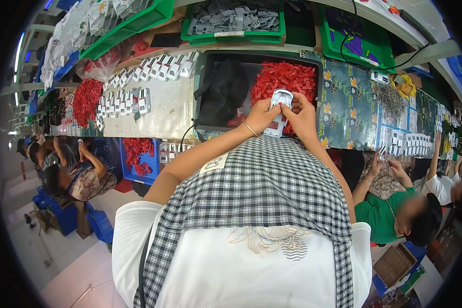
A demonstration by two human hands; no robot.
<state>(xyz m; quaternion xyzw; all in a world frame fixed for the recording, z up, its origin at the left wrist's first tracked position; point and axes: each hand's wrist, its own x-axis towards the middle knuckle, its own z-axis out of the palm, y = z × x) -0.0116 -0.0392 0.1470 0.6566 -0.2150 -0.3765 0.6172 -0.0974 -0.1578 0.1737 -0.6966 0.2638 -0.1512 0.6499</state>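
We gripped a white plastic part (281, 102) with both hands, left hand (262, 115) and right hand (301, 117), fingers closed on it, above red pieces (285, 77) in a dark tray (205, 66).

Ahead of me a dark tray (205, 92) holds a heap of small red plastic parts (285, 77). To its left, rows of white and grey finished pieces (154, 66) stand on the pale tabletop (164, 110), with another red pile (86, 100) further left. Green bins (231, 36) of grey parts line the back. A blue bin (138, 161) of red parts sits below the edge. A co-worker in a green shirt (382, 215) sits to my right, another person (82, 177) to my left.
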